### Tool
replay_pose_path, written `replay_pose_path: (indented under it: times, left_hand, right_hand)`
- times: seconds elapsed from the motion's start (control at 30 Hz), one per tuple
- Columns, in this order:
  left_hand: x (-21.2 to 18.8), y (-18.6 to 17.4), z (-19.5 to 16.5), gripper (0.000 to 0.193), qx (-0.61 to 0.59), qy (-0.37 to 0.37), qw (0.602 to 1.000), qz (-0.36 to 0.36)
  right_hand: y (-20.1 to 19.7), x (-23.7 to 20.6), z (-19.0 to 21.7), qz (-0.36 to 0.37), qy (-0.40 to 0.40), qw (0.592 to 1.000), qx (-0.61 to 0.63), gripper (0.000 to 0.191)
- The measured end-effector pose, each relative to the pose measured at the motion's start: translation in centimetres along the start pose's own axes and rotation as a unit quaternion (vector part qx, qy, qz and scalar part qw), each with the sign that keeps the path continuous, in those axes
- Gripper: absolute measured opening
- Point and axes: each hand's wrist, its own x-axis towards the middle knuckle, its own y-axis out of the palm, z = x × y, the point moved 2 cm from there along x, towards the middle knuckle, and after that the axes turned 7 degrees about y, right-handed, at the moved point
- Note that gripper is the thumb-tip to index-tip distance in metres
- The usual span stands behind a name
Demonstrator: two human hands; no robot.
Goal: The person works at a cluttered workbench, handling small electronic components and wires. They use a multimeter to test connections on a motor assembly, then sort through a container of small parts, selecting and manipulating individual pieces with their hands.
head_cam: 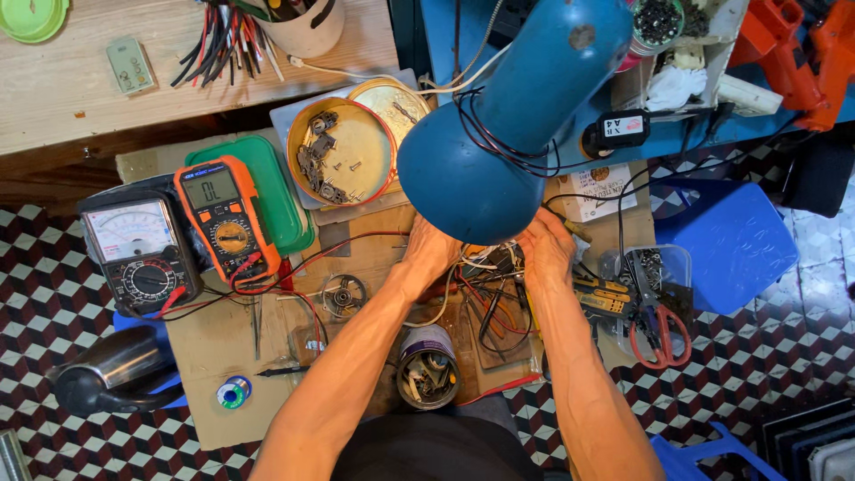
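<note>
Under the blue desk lamp (pixel 512 116), left hand (pixel 430 254) and right hand (pixel 546 249) curled, grip unclear, around a wire tangle (pixel 490 281), positioned for light.

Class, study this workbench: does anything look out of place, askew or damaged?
Yes. The blue lamp hangs so low that its shade hides part of both hands, left hand and right hand, and the tangled wires between them. Its paint is chipped near the top.

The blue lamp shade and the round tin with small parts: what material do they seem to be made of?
The lamp shade looks like painted metal: glossy blue with a chipped, rusty spot. The round tin seems thin metal too, with a dull gold inside and a red rim.
</note>
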Motion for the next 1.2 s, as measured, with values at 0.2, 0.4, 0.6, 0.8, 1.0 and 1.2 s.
replay_pose_path:
  times: [0.2, 0.4, 0.6, 0.8, 1.0, 1.2]
  left_hand:
    - [-3.4, 0.7, 1.4, 0.026, -0.028, -0.01, 0.999, 0.014]
    - [-4.7, -0.3, 0.6, 0.04, -0.047, -0.027, 0.998, 0.013]
    - [-4.7, -3.1, 0.4, 0.06, -0.047, -0.065, 0.995, 0.059]
    - [-5.6, -3.5, 0.5, 0.064, -0.007, -0.016, 0.998, 0.055]
    - [-9.2, -3.0, 2.7, 0.017, 0.058, -0.068, 0.994, 0.055]
    - [-10.7, -1.7, 3.8, 0.009, 0.031, -0.091, 0.995, 0.0]
  right_hand:
    - [-0.4, 1.3, -0.2, 0.008, 0.018, 0.999, 0.031, 0.026]
    - [0.7, 1.8, -0.5, 0.044, 0.017, 0.998, 0.035, 0.029]
    - [3.8, 2.9, -0.3, 0.007, 0.027, 0.999, -0.019, 0.032]
    - [8.0, 3.7, -0.8, 0.071, 0.059, 0.992, -0.082, 0.03]
    - [9.0, 2.7, -3.0, 0.086, 0.04, 0.988, -0.118, 0.029]
    - [8.4, 1.1, -5.8, 0.085, 0.051, 0.98, -0.17, 0.029]
